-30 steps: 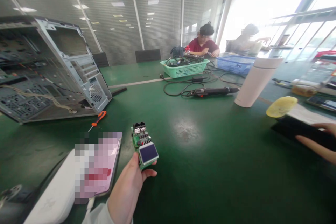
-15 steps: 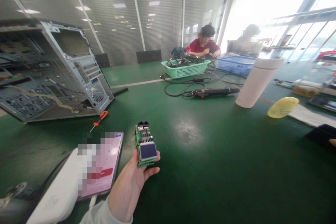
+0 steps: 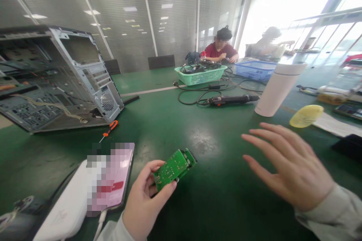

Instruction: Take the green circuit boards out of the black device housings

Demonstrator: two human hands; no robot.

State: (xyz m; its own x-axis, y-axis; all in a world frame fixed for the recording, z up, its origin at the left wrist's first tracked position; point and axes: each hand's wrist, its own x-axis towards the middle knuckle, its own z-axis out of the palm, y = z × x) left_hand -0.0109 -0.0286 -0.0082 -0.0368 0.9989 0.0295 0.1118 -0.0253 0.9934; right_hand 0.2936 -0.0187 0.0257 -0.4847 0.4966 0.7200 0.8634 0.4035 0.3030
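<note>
Pinched between thumb and fingers of my left hand (image 3: pixel 148 197) is a small green circuit board (image 3: pixel 171 167), tilted, with its soldered underside facing up; a second board layer shows at its right edge. The display seen on it earlier is hidden. My right hand (image 3: pixel 291 163) hovers over the table to the right, fingers spread and holding nothing, apart from the board. To the left of my left hand lie a phone (image 3: pixel 117 196) with a pink screen and a white power bank (image 3: pixel 63 203) with a cable.
An open computer case (image 3: pixel 82 83) stands at left, an orange-handled screwdriver (image 3: pixel 109 131) before it. Farther off are a corded electric screwdriver (image 3: pixel 230 100), a green basket (image 3: pixel 202 77) of cables, a blue basket (image 3: pixel 254 70), a pale bottle (image 3: pixel 278 90) and a yellow oval object (image 3: pixel 307 116). Two people sit beyond.
My left hand has turned the circuit board over, from display side to soldered side, and shifted it slightly right. My right hand has come in from the right edge, fingers spread.
</note>
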